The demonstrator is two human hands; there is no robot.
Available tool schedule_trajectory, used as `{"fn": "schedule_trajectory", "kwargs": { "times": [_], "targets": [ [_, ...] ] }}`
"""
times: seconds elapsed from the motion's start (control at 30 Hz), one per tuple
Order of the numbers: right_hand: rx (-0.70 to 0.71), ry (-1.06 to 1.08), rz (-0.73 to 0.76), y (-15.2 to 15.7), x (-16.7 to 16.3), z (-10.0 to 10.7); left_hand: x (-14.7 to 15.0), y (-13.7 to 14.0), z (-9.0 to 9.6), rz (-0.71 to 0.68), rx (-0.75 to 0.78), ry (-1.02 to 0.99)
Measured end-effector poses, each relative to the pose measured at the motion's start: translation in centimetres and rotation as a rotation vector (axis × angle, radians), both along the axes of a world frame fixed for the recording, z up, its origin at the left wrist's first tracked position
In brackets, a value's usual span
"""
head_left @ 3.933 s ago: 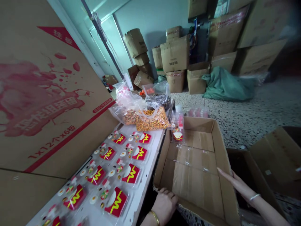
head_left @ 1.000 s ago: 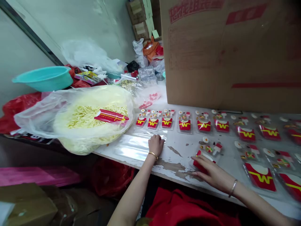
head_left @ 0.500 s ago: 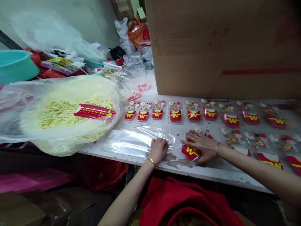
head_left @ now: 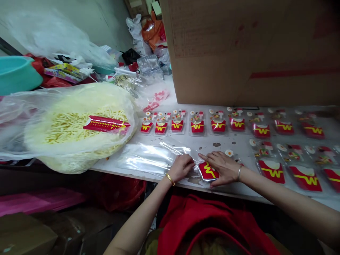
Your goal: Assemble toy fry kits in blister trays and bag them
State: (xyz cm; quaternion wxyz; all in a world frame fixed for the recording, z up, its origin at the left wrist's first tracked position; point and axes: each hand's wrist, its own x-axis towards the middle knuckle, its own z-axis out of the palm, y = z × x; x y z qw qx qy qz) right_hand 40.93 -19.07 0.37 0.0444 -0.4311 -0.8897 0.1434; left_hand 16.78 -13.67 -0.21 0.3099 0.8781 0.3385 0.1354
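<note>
- From my remote seat, the biggest thing I see is a cardboard box (head_left: 239, 53), standing along the far side of the work area.
- Below it runs the white surface (head_left: 196, 142), its coating worn through in patches near the front edge.
- To the left lies an open translucent bag (head_left: 106, 97) full of pale yellow sticks (head_left: 65, 122).
- Rows of filled clear packs stretch to the right: a back row (head_left: 197, 126) of nine in view, and a front row (head_left: 271, 170) cut off by the right edge of my view.
- Red cloth (head_left: 180, 212) covers the person's front, below the surface's edge.
- Flat, shiny clear film (head_left: 143, 161) lies between the bag and the hands.
- Nested red cartons (head_left: 105, 124) lie across the sticks.
- I see the right hand (head_left: 223, 166) spread over one pack, its grip clamped on it, thumb at the near edge and fingers across the top.
- The left hand (head_left: 181, 168) rests on the film's right end, fingers curled; I cannot tell whether its grip pinches anything.
- That blister pack (head_left: 208, 171), red with a yellow zigzag, lies tilted near the front edge, just beside the left hand.
- Smallest are a gold bangle (head_left: 170, 179) on the left wrist and a silver one (head_left: 239, 173) on the right.
</note>
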Motion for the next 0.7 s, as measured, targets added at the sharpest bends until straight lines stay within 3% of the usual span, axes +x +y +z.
{"fn": "schedule_trajectory", "kwargs": {
  "times": [0.13,0.3,0.53,0.7],
  "targets": [
    [0.014,-0.052,-0.097,-0.2,-1.3,-0.3,-0.1,0.0,0.4,-0.059,0.101,0.058],
    [0.046,-0.033,-0.154,-1.2,-0.9,-1.4,0.8,-1.8,0.8,0.033,0.222,0.136],
    [0.079,0.007,-0.153,-2.1,-0.1,-1.8,4.1,-3.3,0.1,0.154,0.286,0.309],
    [0.094,-0.016,-0.246,-2.9,-0.5,-1.3,3.5,-3.2,0.4,0.207,0.347,0.34]
  ]
}}
